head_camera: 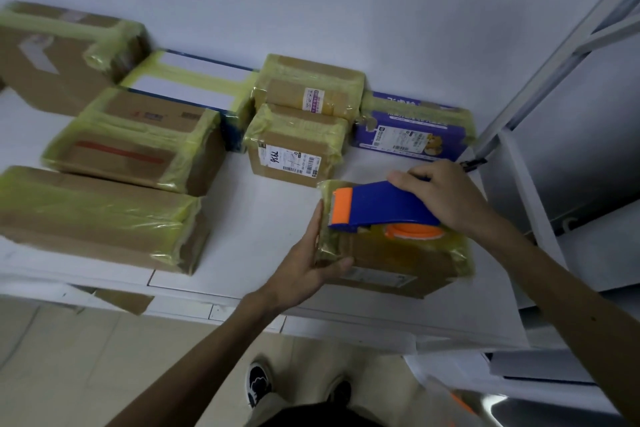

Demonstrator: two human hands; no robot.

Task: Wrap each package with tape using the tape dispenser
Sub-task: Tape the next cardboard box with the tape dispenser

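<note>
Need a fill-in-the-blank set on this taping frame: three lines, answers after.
1. The tape dispenser has a blue body and an ____ front end.
2. The right hand holds it on top of the nearest package, while the left hand grips that package's ____ edge.
3. The printed box against the back wall, behind that package, is ____ in colour.
Missing words: orange; left; purple.

White table [273, 218] under taped packages [138, 149]
</note>
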